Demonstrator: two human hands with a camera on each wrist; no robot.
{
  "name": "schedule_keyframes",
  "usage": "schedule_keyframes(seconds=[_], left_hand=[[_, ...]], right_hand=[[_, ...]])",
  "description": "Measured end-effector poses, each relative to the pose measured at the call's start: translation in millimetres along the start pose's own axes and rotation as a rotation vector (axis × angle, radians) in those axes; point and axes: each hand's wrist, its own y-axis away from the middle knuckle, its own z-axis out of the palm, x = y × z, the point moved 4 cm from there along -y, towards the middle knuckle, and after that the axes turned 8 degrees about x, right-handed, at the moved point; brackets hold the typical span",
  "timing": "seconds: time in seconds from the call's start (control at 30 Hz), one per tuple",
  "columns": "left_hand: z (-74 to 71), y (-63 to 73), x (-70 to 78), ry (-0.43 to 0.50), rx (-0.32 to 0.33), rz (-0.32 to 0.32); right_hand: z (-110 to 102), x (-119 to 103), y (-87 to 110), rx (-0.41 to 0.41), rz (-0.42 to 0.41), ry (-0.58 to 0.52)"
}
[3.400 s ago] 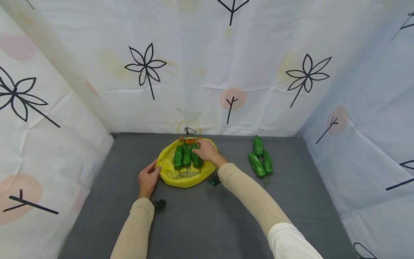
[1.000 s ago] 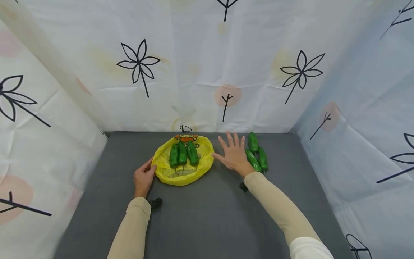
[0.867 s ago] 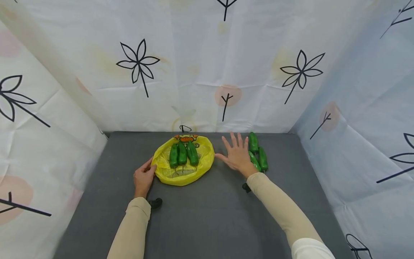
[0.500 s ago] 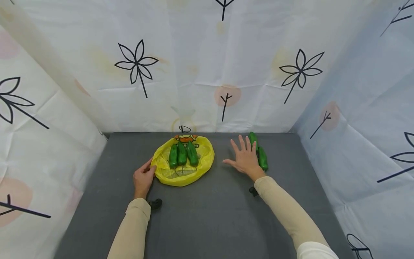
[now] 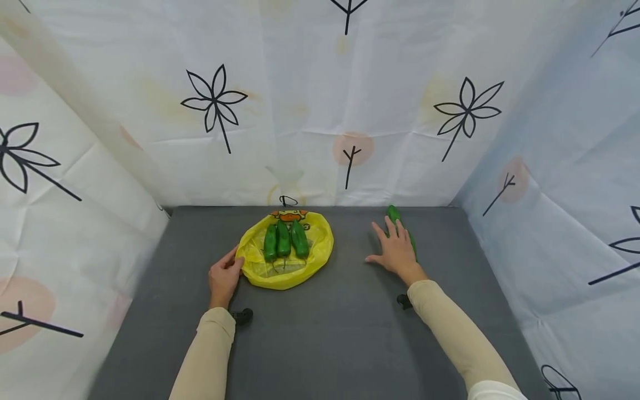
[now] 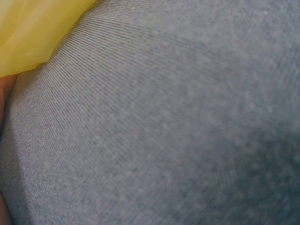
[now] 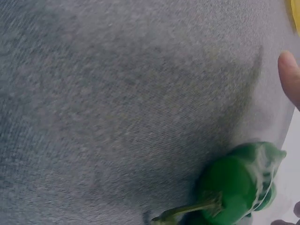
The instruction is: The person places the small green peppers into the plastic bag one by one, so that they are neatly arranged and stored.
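A yellow plastic bag [image 5: 322, 255] lies on the table with its mouth spread wide. Side by side inside it are three green peppers [image 5: 284, 240], stems toward me. My left hand [image 5: 223, 280] pinches the bag's left rim between thumb and fingers; the left wrist view catches only a corner of the yellow plastic [image 6: 37, 33]. Fingers spread, my right hand [image 5: 397, 253] hovers over the loose green peppers [image 5: 394, 213] on the right and hides most of them. In the right wrist view a pepper [image 7: 227, 183] with its stem lies below the outstretched thumb [image 7: 289, 77].
Dark grey cloth covers the table [image 5: 310, 344]. White patterned fabric [image 5: 295, 111] hangs behind it and along both sides. Each wrist carries a small black camera mount [image 5: 243, 316].
My right hand has let go of the rightmost pepper in the bag, spread its fingers and moved right, over the loose peppers. The left hand has kept its hold on the rim.
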Motion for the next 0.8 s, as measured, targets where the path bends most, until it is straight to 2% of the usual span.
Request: schedule_keyframes(seconds=[0.37,0.53,0.8], left_hand=[[0.1,1.1,0.4,-0.005,0.000,-0.008],[-1.0,2.1,1.8,0.002,0.001,-0.008],[-1.1,1.2,1.7,-0.007,0.004,-0.002]], right_hand=[[-7,12,6.6,0.026,0.075,-0.101],[-10,15,7.6,0.035,0.083,-0.098],[-12,15,10.5,-0.029,0.144,-0.144]])
